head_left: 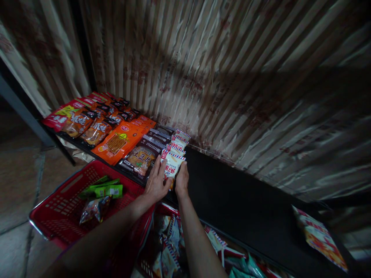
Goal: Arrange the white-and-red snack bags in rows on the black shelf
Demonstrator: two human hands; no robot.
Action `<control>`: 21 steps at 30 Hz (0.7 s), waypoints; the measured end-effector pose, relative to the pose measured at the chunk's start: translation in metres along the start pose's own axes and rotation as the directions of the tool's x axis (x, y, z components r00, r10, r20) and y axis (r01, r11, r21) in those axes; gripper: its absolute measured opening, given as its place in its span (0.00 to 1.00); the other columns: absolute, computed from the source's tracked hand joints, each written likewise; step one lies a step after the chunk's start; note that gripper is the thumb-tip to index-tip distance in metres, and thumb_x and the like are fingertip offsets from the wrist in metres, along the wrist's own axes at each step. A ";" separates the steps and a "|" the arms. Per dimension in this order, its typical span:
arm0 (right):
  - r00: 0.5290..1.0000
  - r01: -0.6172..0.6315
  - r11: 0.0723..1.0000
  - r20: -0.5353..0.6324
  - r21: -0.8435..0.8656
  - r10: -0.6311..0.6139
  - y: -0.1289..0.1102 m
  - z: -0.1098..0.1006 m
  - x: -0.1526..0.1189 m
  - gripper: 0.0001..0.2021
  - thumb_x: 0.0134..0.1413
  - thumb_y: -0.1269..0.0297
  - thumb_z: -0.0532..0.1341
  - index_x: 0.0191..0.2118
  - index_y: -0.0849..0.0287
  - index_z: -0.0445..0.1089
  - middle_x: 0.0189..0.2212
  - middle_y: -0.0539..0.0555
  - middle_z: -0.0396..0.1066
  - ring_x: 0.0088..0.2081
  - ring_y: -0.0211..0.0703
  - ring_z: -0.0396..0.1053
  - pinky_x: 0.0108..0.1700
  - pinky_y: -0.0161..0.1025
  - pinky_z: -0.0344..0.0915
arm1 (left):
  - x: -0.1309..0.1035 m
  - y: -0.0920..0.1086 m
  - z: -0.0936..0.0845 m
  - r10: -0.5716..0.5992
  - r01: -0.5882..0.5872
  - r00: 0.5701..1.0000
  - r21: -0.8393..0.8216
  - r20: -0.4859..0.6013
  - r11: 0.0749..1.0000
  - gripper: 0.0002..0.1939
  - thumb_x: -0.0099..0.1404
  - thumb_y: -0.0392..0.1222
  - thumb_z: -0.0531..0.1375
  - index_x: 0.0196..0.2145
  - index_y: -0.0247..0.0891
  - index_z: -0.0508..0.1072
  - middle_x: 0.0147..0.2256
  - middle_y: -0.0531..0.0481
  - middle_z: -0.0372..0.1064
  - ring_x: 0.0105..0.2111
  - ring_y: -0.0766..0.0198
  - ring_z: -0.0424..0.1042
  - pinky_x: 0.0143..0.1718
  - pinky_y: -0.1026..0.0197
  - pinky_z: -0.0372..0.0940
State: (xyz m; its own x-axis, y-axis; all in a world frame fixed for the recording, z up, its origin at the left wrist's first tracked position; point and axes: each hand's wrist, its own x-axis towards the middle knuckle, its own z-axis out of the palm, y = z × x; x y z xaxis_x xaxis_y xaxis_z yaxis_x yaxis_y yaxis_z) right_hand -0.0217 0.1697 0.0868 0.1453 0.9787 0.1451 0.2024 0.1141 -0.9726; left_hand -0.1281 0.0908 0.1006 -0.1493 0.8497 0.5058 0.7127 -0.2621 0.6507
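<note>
A white snack packet (173,162) with red lettering and a striped top edge lies at the front of a short row on the black shelf (226,189). My left hand (156,181) rests along its left side, with the fingers reaching over its edge. Along the right side, my right hand (182,178) is curled against it, so the packet sits between both hands. Behind it are more white packets (179,139) of the same look, overlapping. Dark brown potato-chip packets (140,160) lie just left of my left hand.
Orange packets (117,143) and red bags (59,119) fill the shelf's left end. A lone snack bag (320,235) lies at the right. Below stand a red basket (55,199) with green packets (101,189) and another basket of white packets (169,256). A pleated curtain (203,69) hangs behind.
</note>
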 end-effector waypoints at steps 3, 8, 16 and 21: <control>1.000 -0.023 1.000 -0.007 -0.014 0.023 -0.003 0.002 -0.003 0.30 0.56 0.42 0.41 0.47 0.59 0.69 0.42 0.56 0.74 0.43 0.45 0.69 0.44 0.38 0.60 | 0.000 -0.001 0.000 0.014 -0.014 1.000 -0.007 -0.003 1.000 0.35 0.62 0.40 0.52 0.64 0.36 0.43 0.66 0.39 0.30 0.65 0.53 0.38 0.61 0.50 0.49; 0.999 -0.035 0.999 -0.013 -0.018 0.035 -0.011 0.003 -0.010 0.31 0.57 0.43 0.40 0.47 0.60 0.69 0.42 0.56 0.74 0.43 0.45 0.69 0.46 0.39 0.60 | -0.001 -0.001 -0.001 0.044 -0.043 0.999 0.017 -0.022 0.999 0.34 0.63 0.41 0.52 0.64 0.35 0.43 0.66 0.38 0.27 0.65 0.52 0.33 0.62 0.47 0.46; 0.993 -0.004 1.000 -0.116 0.002 0.004 -0.022 -0.008 -0.031 0.30 0.58 0.46 0.42 0.56 0.61 0.60 0.57 0.59 0.61 0.58 0.45 0.58 0.58 0.44 0.52 | -0.005 -0.002 -0.010 0.119 -0.118 0.993 0.060 -0.010 0.991 0.33 0.64 0.44 0.50 0.64 0.34 0.43 0.66 0.37 0.28 0.65 0.50 0.31 0.62 0.43 0.44; 0.962 0.093 0.994 -0.264 0.059 -0.074 -0.028 -0.035 -0.074 0.25 0.60 0.50 0.43 0.53 0.61 0.63 0.52 0.59 0.66 0.53 0.43 0.63 0.56 0.44 0.56 | -0.024 0.011 -0.012 0.315 -0.314 0.949 -0.048 0.016 0.948 0.23 0.65 0.37 0.47 0.58 0.35 0.57 0.63 0.39 0.47 0.64 0.55 0.40 0.62 0.45 0.46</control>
State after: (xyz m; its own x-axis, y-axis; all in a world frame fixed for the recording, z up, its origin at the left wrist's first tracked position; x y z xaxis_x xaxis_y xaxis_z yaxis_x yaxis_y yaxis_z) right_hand -0.0038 0.0882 0.1094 0.3806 0.8876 0.2596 0.1575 0.2144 -0.9640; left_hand -0.1249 0.0625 0.1023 0.0940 0.7308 0.6761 0.6895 -0.5376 0.4853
